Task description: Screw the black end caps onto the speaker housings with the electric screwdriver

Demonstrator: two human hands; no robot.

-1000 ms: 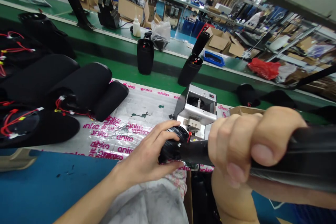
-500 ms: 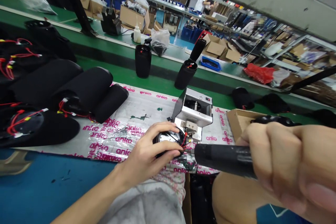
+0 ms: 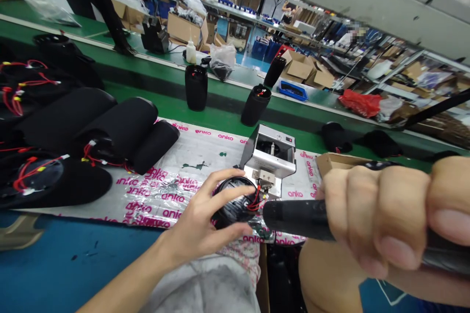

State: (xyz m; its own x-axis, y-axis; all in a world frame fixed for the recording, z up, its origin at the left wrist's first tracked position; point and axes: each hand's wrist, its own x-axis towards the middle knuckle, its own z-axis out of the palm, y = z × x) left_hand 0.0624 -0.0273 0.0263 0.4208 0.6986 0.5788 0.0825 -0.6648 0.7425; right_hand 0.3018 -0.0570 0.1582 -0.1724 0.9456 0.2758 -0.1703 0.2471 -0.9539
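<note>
At 4 o'clock of the view, nearest the camera, the right hand [image 3: 382, 217] is closed in a full fist around a long black smooth cylindrical body [image 3: 293, 218], which lies roughly level with its free end pointing toward 9 o'clock. At 7 o'clock the left hand [image 3: 200, 225] is half open. Its fingers are spread and curved over a round black disc-shaped part [image 3: 233, 203], with the index finger along the top edge and the thumb beneath. This part sits near the centre of the view, just beside the free end of the cylindrical body. Thin red wires [image 3: 256, 200] show between the two, but it cannot be told whether they join them. The disc appears light and rigid and is best gripped by its rim. The wires appear fragile, so keep load off them. The glossy body may slip, so a full-wrap grip suits it. Both items are held above a clear plastic sheet with pink lettering [image 3: 191, 166], spread on a blue work surface [image 3: 73, 254]. At 12 o'clock of the disc stands a small silver metal box-shaped device [image 3: 273, 161]. An open brown cardboard box [image 3: 336, 162] sits at its 3 o'clock. At 9 o'clock lie black fabric-covered cylinders [image 3: 121, 124]. Farther off, two upright black cylinders [image 3: 196, 87] [image 3: 253, 105] stand on a green conveyor belt [image 3: 220, 115].
</note>
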